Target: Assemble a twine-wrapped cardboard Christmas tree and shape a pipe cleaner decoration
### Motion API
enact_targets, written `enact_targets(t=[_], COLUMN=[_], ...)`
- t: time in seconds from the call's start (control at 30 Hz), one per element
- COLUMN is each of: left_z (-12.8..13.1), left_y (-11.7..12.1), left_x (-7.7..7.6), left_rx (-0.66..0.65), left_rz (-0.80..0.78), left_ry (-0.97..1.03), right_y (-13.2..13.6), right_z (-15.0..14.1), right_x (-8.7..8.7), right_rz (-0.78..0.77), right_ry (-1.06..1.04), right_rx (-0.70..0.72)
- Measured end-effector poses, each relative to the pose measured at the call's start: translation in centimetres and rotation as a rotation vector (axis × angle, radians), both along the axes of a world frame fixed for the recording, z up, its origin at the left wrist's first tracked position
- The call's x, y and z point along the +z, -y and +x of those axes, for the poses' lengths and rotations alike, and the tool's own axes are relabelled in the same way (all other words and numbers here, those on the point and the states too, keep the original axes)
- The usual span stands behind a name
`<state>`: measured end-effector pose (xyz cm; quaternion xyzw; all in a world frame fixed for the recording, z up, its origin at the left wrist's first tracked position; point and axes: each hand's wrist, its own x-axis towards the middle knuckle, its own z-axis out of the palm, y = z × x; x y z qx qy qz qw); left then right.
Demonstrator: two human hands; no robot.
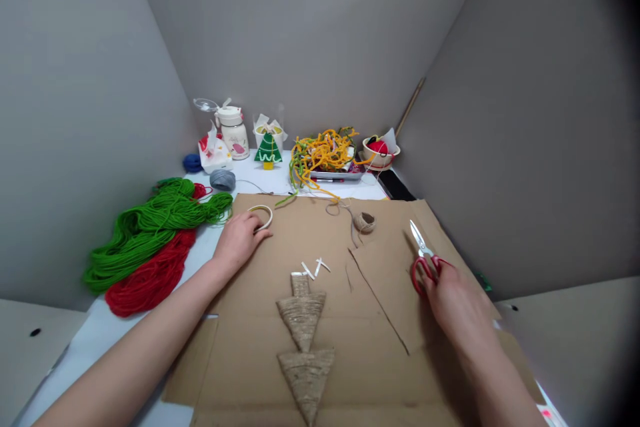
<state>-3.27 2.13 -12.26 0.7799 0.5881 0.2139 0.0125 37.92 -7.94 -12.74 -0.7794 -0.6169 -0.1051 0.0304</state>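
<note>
We count one pair of red-handled scissors (423, 253), clasped by its handles in our right hand (447, 287), and one roll of tape (271, 215) at our left hand (243, 237); its fingers touch the roll, but we cannot tell whether they grip it. Our hands are well apart. Between them, nearer us, lie two twine-wrapped triangles (305, 373), point to base, with one wrapped stem (301, 285) on top. Three loose white strips (319, 268) lie just beyond the stem. One twine ball (367, 222) sits beyond and left of our right hand. Two skeins, one green (150, 220) and one red (153, 277), lie left of our left hand.

The cardboard (305, 227) has its left edge close by our left hand; a bare stretch opens between the strips and its far edge. Beneath it is a white bench (199, 252), with plain grey walls (320, 33) beyond and on both sides.
</note>
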Motion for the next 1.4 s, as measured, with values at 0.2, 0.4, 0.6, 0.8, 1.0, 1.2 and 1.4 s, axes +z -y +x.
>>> enact_targets(t=[0.2, 0.4, 0.6, 0.8, 1.0, 1.2, 1.4], left_z=[2.8, 6.5, 7.4, 8.6, 10.4, 11.5, 11.5], left_y=[4.9, 9.1, 8.5, 7.4, 5.2, 4.7, 4.7], left_x=[2.6, 2.2, 1.4, 3.4, 3.7, 2.6, 2.1], left_rx=[0.076, -0.006, 0.006, -0.007, 0.019, 0.098, 0.132], left_rz=[-0.056, -0.409, -0.486, -0.77, -0.798, -0.819, -0.832], left_ry=[0.088, 0.221, 0.414, 0.849, 0.986, 1.068, 1.066], right_y=[0.5, 1.3, -1.2, -3.4, -6.0, -6.9, -6.8], right_z=[-0.5, -9.7, -15.0, -14.3, -13.7, -13.6, -14.0], right_x=[0.4, 4.0, 1.9, 3.6, 4.4, 2.8, 2.5], right_rz=[0.101, -0.158, -0.159, -0.467, -0.521, -0.531, -0.542], right_ry=[-0.096, -0.685, -0.774, -1.312, -1.452, -1.469, -1.495], right_rx=[0.128, 0.541, 0.633, 0.558, 0.378, 0.304, 0.268])
